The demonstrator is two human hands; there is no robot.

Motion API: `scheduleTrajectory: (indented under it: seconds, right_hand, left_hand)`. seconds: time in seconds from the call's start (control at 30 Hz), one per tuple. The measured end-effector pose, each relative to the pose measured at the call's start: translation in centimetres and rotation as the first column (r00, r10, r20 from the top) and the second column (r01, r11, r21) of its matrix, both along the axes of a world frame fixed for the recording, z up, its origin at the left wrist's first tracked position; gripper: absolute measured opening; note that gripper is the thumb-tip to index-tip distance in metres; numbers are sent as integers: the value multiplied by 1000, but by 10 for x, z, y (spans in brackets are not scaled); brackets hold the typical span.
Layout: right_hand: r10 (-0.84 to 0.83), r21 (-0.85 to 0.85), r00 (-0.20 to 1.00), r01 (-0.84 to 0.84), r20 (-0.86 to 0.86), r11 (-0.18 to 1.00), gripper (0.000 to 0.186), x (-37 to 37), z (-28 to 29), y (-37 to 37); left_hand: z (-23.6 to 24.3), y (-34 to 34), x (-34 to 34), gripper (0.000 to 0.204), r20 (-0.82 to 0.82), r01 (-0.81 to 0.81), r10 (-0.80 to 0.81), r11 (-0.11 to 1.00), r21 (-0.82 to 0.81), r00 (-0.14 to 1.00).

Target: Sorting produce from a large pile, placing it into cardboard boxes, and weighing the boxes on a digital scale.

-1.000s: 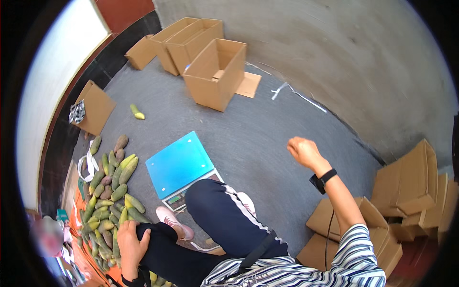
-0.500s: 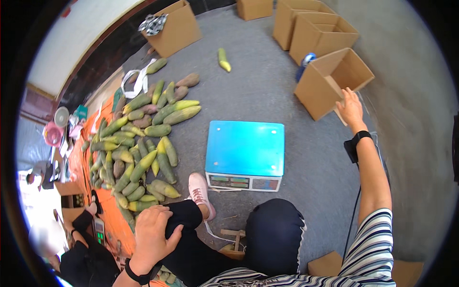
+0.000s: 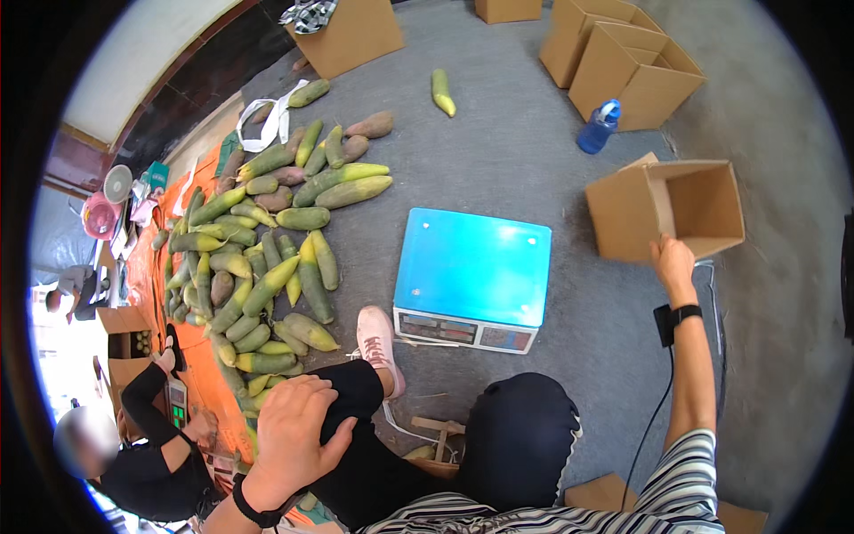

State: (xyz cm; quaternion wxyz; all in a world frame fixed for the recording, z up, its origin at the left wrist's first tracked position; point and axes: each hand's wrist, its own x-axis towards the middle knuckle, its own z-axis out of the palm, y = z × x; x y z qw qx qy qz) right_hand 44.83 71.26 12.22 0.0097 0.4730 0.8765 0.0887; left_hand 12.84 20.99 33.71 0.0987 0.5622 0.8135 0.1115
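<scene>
Right hand (image 3: 673, 265) out at full stretch, and it had the edge! Its fingers were curled tight, apparently pinching the near rim of an open cardboard box (image 3: 623, 218). The left hand (image 3: 298, 436) sat this one out, well apart from the right, fingers loosely spread on the left knee (image 3: 363, 381), holding nothing.

And the box? Off to the right on the grey floor (image 3: 485, 165), its mouth turned toward the wearer; whether its base was fully down, you couldn't tell. It looked a light one, thin-walled, stiff along its folds but likely to bend in mid-panel, not slippery, hardly fragile. A corner or doubled edge seemed the surest hold; one rim alone might have let it swing.

Further out, a blue bottle (image 3: 598, 129) stood behind it, the blue-topped scale (image 3: 471, 267) lay between the box and a heap of green radishes (image 3: 271, 295).
</scene>
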Motion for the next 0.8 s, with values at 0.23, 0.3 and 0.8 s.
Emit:
scheduleTrajectory:
  seconds: [0.23, 0.3, 0.8]
  right_hand:
    - [-97, -206, 990, 74, -103, 976, 29, 12, 22, -143]
    - [-167, -217, 977, 135, -132, 967, 32, 19, 29, -163]
    - [57, -84, 974, -77, -221, 993, 14, 149, 34, -210]
  left_hand:
    - [0, -6, 7, 36, -7, 31, -31, 999, 39, 999]
    - [0, -4, 10, 36, 1, 42, -42, 997, 57, 999]
    - [-6, -34, 9, 29, 21, 46, -52, 975, 219, 998]
